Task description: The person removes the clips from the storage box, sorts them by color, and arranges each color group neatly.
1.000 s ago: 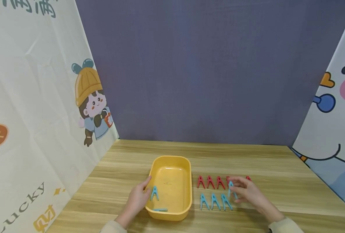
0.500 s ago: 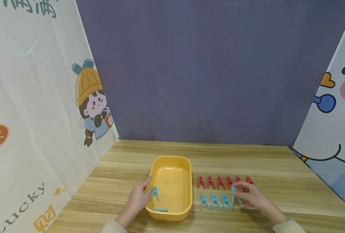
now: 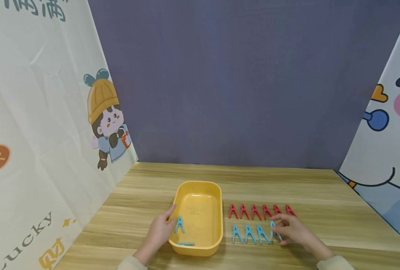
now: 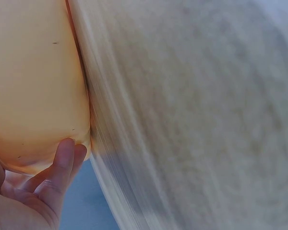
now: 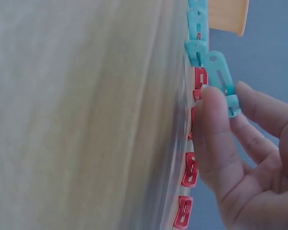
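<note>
My left hand (image 3: 161, 227) holds the left side of a yellow plastic basin (image 3: 195, 251). In the left wrist view, its fingers (image 4: 62, 155) lie against the basin's outer wall. One light-blue clothespin (image 3: 179, 224) leans inside near that hand, and a second blue clothespin (image 3: 186, 243) lies flat by the front wall. Right of the basin, my right hand (image 3: 294, 231) pinches another blue clothespin (image 5: 220, 76) between thumb and finger, legs toward the table. It is at the right end of a row of three blue clothespins (image 3: 249, 234); whether its legs touch the wood is unclear.
Behind the blue row stands a line of several red clothespins (image 3: 255, 212), close to my right fingers. The wood-grain table (image 3: 146, 187) ends at a dark grey-blue backdrop (image 3: 220, 82). Printed cartoon sheets hang left and right.
My right hand has moved a little right and toward me with the blue clothespin, lowering it beside the blue row and uncovering the red clothespins behind. The left hand and basin have not moved.
</note>
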Motion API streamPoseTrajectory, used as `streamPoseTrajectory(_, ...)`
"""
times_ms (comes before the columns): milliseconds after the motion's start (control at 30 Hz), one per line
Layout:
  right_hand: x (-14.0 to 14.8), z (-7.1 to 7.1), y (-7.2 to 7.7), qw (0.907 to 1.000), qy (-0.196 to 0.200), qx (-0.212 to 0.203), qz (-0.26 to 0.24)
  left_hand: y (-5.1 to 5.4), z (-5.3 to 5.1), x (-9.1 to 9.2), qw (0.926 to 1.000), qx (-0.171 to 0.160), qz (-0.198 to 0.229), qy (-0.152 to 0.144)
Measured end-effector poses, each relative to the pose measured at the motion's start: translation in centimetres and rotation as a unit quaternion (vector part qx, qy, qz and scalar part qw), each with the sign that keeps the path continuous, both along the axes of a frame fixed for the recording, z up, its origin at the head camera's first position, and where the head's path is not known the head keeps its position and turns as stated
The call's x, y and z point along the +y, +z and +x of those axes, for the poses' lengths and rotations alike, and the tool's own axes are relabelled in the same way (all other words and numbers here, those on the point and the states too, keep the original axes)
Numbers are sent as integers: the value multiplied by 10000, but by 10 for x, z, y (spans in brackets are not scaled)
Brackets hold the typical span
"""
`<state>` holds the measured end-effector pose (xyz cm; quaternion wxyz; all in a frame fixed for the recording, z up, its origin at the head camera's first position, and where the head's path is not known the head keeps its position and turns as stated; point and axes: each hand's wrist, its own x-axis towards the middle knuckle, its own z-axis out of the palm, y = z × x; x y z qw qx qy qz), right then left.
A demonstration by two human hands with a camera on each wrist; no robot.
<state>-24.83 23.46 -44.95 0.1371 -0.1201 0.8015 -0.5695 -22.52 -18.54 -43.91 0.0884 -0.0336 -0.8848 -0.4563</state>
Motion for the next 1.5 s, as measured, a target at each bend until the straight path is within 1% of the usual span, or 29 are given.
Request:
streamPoseTrajectory(167,0,-1,-1,9998,91,25,150,0,0,0,10000,64,-53,19)
streamPoseTrajectory(267,-1,-2,-2,9994,136,78,314,-1,0,-1,10000,23,4,50)
streamPoseTrajectory(533,-5,-4,1,9976,80,22,694,-2,0,-2,10000,26,8,40)
streamPoseTrajectory(733,-6,-6,0,9922,185,311,1189,-2,0,-1,10000,3,14,56)
streamPoseTrajectory(867,-6,-6,-1,9910,129,346,1290,-2,0,-1,10000,-11,21,32)
streamPoseTrajectory(967,-5,-6,2,9924,131,299,1190,-2,1,-1,10000,-28,50,-2)
streamPoseTrajectory(1200,-4,-12,14,9955,377,522,700,-1,0,-1,10000,-1,36,0)
streamPoseTrajectory(1333,-9,-14,22,9968,344,531,498,0,0,-1,10000,46,22,-28)
streamPoseTrajectory(1500,-20,-17,36,9984,258,464,204,0,1,0,10000,73,18,-24)
